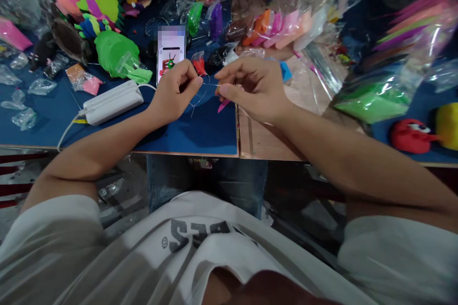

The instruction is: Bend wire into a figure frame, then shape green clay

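My left hand (175, 90) pinches a thin, pale wire (196, 104) between thumb and forefinger. The wire has bent, branching ends that dangle below the fingertips, and one strand stretches across to my right hand (252, 88). That hand is curled, its thumb and fingers closed around the strand's other end. Out from under the right thumb pokes a slim pink piece (223, 106); whether it is gripped in the palm or lies behind is hidden. Just behind the left hand stands a lit phone (171, 52) showing a picture of a small red and green figure.
A white power adapter (114, 102) with its cable lies left on the blue mat (200, 136). Bagged coloured clay (282, 28) fills the back. At right are a bag with green clay (375, 100) and a red clay figure (411, 136). Green clay (116, 52) sits at back left.
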`<state>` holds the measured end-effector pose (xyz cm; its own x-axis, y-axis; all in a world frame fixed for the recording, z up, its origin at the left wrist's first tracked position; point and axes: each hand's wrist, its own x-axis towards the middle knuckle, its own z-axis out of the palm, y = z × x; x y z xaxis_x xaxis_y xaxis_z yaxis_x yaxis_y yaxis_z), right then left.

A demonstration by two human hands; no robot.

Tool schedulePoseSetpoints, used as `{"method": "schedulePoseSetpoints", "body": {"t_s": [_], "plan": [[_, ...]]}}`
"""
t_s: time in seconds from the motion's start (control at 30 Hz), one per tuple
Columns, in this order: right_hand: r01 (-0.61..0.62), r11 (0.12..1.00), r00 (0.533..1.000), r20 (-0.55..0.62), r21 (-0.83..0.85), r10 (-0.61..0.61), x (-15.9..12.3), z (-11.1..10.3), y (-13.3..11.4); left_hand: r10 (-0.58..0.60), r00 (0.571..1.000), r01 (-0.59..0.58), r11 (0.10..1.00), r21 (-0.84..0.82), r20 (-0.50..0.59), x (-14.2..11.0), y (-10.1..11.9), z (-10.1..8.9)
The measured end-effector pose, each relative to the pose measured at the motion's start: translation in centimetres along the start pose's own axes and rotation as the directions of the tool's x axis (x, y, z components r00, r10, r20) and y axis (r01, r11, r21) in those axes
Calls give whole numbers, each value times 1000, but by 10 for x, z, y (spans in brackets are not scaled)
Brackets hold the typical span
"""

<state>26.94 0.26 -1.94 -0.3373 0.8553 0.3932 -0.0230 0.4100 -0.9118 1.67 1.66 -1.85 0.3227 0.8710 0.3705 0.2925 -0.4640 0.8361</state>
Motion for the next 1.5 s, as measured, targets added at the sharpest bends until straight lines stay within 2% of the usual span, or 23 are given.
{"method": "schedulePoseSetpoints", "body": {"t_s": [0.1, 0.2, 0.37, 0.47, 0.63, 0.87, 1.1, 1.33, 1.5], "plan": [[79, 997, 991, 108, 12, -80, 2, -7, 6, -71, 997, 73, 994, -87, 28, 0, 1, -2], [134, 991, 978, 164, -28, -128, 4, -9, 12, -77, 994, 86, 989, -121, 73, -2, 4, -1], [254, 964, 958, 159, -75, -240, 7, -5, 15, -67, 994, 78, 988, -132, 82, -6, 7, 1], [283, 948, 955, 138, -143, -264, 7, -3, 15, -69, 995, 79, 987, -137, 78, -7, 10, 1], [244, 953, 970, 40, -181, -241, 6, 1, 13, -48, 994, 66, 981, -180, 103, -8, 11, 3], [125, 992, 992, -26, -14, -125, 7, 5, 10, -56, 977, 122, 940, -319, 208, -9, 10, 6], [-24, 993, 1000, 0, 115, 24, 9, 2, 18, -54, 973, 125, 940, -317, 225, -12, 17, 6], [-77, 996, 991, 110, 51, 71, 5, 5, 11, -100, 979, 145, 956, -256, 179, -11, 20, 3], [-75, 997, 992, 104, 15, 73, 6, 4, 8, -111, 981, 151, 950, -273, 157, -11, 17, 5]]}}
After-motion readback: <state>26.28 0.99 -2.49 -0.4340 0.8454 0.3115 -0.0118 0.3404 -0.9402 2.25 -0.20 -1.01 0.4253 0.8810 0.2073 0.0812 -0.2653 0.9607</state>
